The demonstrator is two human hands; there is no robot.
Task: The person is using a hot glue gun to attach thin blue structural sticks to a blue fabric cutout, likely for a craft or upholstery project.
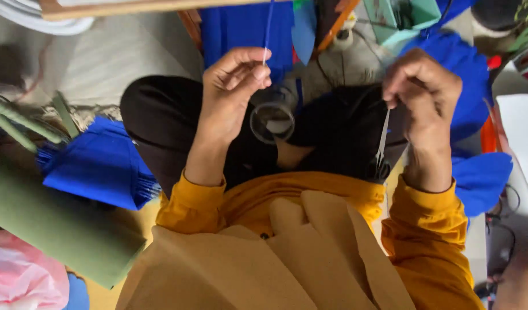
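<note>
While both wrists lift, left hand pinches blue strip.

The left hand is pinching a thin blue strip that is looking smooth, like plastic or ribbon. Below it a roll of clear tape is shining glossy and see-through. The right hand is gripping scissors whose blade is gleaming like bare metal, with dark matt handles. Matt blue felt-like cloth is lying on the left, beside a dull green roll of fabric. The mustard sleeves are looking like soft woven cloth. A wooden bar is showing far off, smooth.
</note>
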